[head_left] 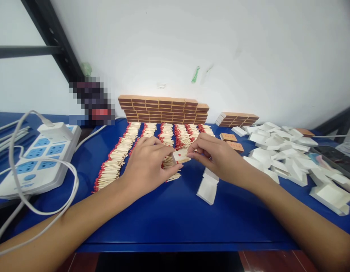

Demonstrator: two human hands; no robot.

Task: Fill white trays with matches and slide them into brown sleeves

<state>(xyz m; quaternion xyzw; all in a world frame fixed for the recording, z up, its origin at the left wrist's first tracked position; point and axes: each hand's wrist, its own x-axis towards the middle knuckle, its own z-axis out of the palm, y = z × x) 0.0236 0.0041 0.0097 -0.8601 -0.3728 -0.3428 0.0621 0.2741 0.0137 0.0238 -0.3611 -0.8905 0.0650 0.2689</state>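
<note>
My left hand (150, 160) grips a small white matchbox tray (179, 154) between thumb and fingers, with a few red-tipped matches inside it. My right hand (207, 151) is closed in a pinch at the tray's right end; whatever lies between its fingertips is too small to make out. Long rows of red-headed matches (114, 160) lie beyond and left of my hands. Some loose matches (173, 176) lie just under the held tray. White trays (208, 189) rest on the table below my right hand.
A stacked wall of matchboxes (163, 109) stands at the back, with a smaller stack (237, 119) to its right. Two orange matchboxes (234, 146) lie nearby. Many white trays (277, 138) heap at right, beside a phone (333, 160). A power strip (50, 166) with white cables sits left.
</note>
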